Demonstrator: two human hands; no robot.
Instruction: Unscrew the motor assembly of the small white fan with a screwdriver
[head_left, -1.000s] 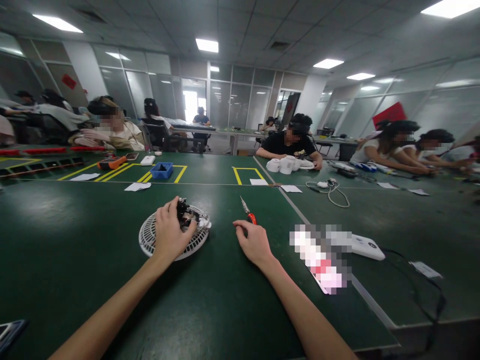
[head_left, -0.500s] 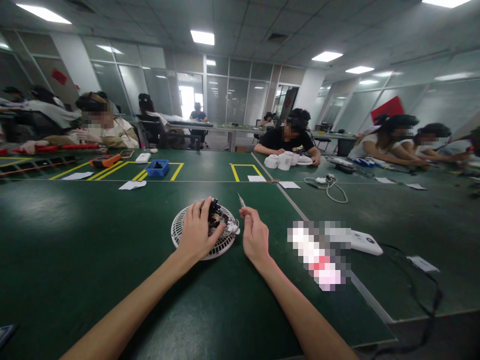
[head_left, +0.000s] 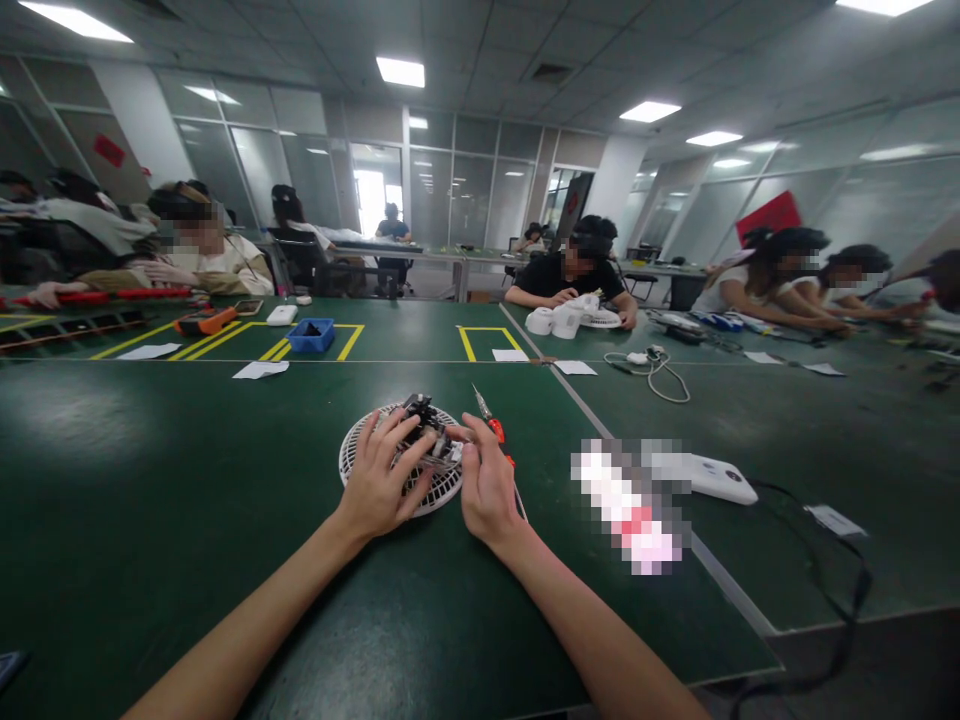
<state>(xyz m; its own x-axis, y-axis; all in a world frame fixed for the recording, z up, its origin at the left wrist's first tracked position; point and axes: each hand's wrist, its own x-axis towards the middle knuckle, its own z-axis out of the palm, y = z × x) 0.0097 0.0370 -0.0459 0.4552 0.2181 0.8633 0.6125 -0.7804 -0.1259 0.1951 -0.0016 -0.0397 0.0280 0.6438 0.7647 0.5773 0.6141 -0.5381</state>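
Observation:
A round white slatted fan grille (head_left: 349,456) lies on the green table. On it sits a dark mechanism with metal parts (head_left: 418,408), which looks like a fan motor assembly. My left hand (head_left: 381,478) spreads over this assembly and grips it, fingers on top and thumb on the near side. My right hand (head_left: 487,480) is at the assembly's right side, index finger reaching to its white end piece and thumb apart from the finger. Just beyond and partly behind that hand lies a screwdriver (head_left: 495,430) with a red handle, its thin tip pointing away from me.
A blue bin (head_left: 311,336) with dark pieces stands ahead left, near paper slips (head_left: 261,370). To the right lie a white device (head_left: 720,480) with a black cable and a looped white cable (head_left: 664,372). A co-worker in black (head_left: 570,280) sits opposite beside white parts (head_left: 555,320).
My right hand has released the screwdriver, leaving it on the table, and shifted left to the assembly. My left hand has slid slightly nearer and left; the assembly has turned a little.

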